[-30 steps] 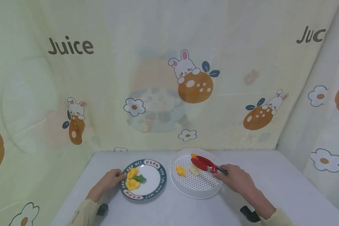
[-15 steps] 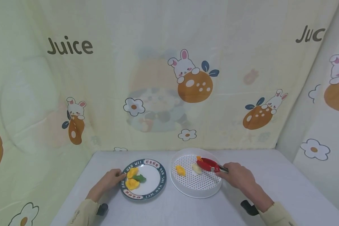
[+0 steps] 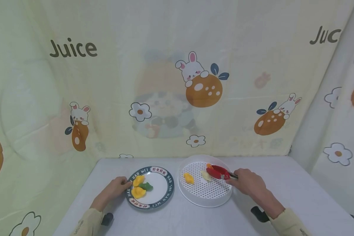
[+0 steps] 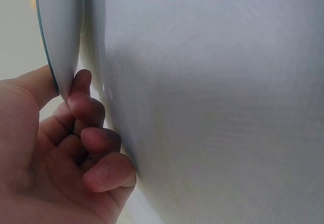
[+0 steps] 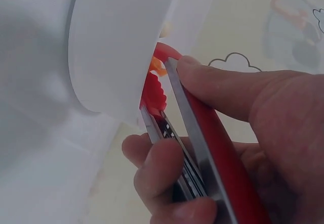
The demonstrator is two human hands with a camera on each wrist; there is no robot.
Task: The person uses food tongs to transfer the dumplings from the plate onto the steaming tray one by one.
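My left hand (image 3: 115,189) pinches the left rim of a white plate (image 3: 160,188) with a dark patterned border; the left wrist view shows the thumb above and curled fingers below. Two yellow dumpling-shaped pieces (image 3: 138,192) and a green one (image 3: 147,186) lie on the plate. In my right hand (image 3: 249,182) I hold red-tipped metal tongs (image 3: 219,171), their tips inside a white round perforated steamer tray (image 3: 206,191). An orange piece (image 3: 209,166) shows at the tips, partly hidden; whether it is gripped I cannot tell. A pale piece (image 3: 206,176) and a yellow piece (image 3: 189,178) lie in the tray.
Plate and tray stand side by side on a white-covered table (image 3: 183,219). The tray has a raised wall. Behind the table hangs a pale curtain (image 3: 239,131) printed with rabbits and flowers; another stretch hangs at the right.
My right hand and the tongs have shifted slightly right within the tray. The orange piece and the pale piece have moved a little right too. My left hand and the plate look unmoved.
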